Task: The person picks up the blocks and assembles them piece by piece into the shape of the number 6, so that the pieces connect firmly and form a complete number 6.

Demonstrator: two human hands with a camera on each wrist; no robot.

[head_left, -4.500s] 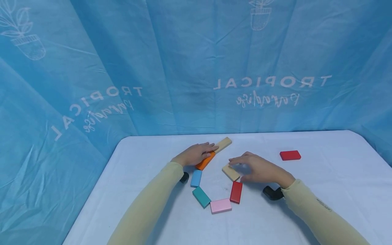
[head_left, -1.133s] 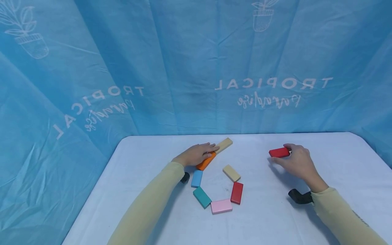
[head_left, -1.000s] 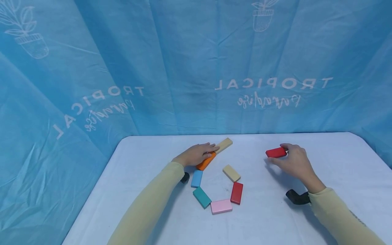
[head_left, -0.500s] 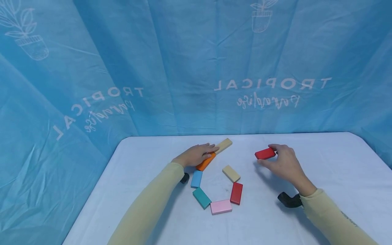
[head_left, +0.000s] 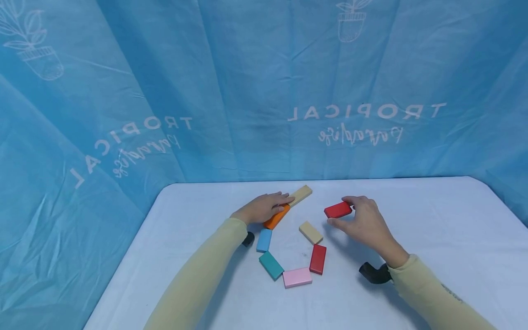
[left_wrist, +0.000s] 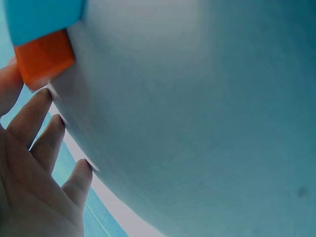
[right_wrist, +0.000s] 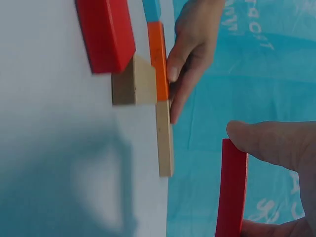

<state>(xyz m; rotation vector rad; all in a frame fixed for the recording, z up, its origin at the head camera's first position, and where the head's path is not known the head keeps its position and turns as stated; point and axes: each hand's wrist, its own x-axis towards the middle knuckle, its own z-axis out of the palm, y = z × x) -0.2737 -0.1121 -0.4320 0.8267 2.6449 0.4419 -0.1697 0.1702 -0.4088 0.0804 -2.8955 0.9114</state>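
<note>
My right hand (head_left: 366,225) pinches a red wooden block (head_left: 338,210) between thumb and fingers, lifted above the table. The right wrist view shows this held block (right_wrist: 232,190) along its narrow side. My left hand (head_left: 261,208) rests with fairly straight fingers on the orange block (head_left: 277,217) and the near end of a long plain wood block (head_left: 301,195). From there a curve of flat blocks runs through blue (head_left: 264,240), teal (head_left: 271,266), pink (head_left: 297,277) and a second red block (head_left: 318,259) to a short plain wood block (head_left: 311,233).
A white cloth (head_left: 433,238) covers the table, and a blue printed curtain (head_left: 264,91) hangs behind and to the left. Dark wrist cameras (head_left: 374,273) stick out below both wrists. Between the two plain wood blocks the curve has a gap.
My right hand left the short plain block, took the red block from the table's right side and has carried it left towards the curve. My left hand has stayed in place.
</note>
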